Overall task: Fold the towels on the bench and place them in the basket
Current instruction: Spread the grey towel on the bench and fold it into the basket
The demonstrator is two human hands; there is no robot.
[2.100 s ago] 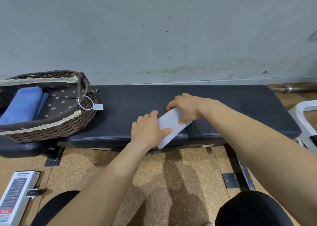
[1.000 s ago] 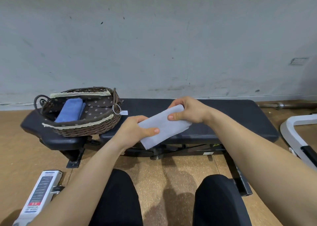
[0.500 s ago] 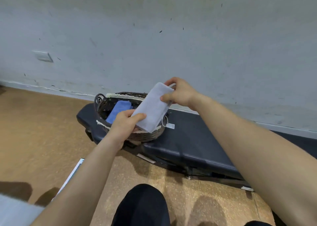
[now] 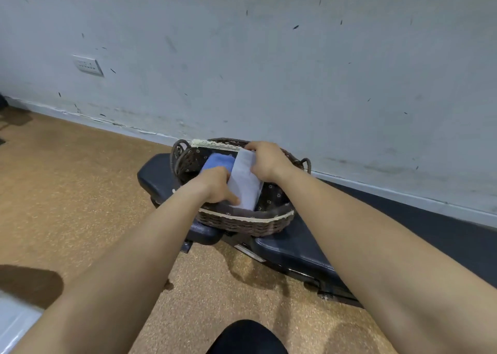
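Observation:
A folded white towel (image 4: 246,182) lies inside the brown wicker basket (image 4: 244,224), which sits on the left end of the black bench (image 4: 293,246). My left hand (image 4: 216,185) grips the towel's near end. My right hand (image 4: 266,161) holds its far end by the basket's back rim. A folded blue towel (image 4: 219,161) rests in the basket just left of the white one, partly hidden by my left hand.
A grey wall (image 4: 269,57) runs close behind the bench, with a socket plate (image 4: 88,65) at the left. Cork-coloured floor (image 4: 67,192) spreads to the left and front. My dark-clad knee (image 4: 246,337) shows at the bottom edge.
Both hands lifted the folded white towel off the bench, carried it left, and lowered it into the basket beside the blue towel. My view swung left toward the basket.

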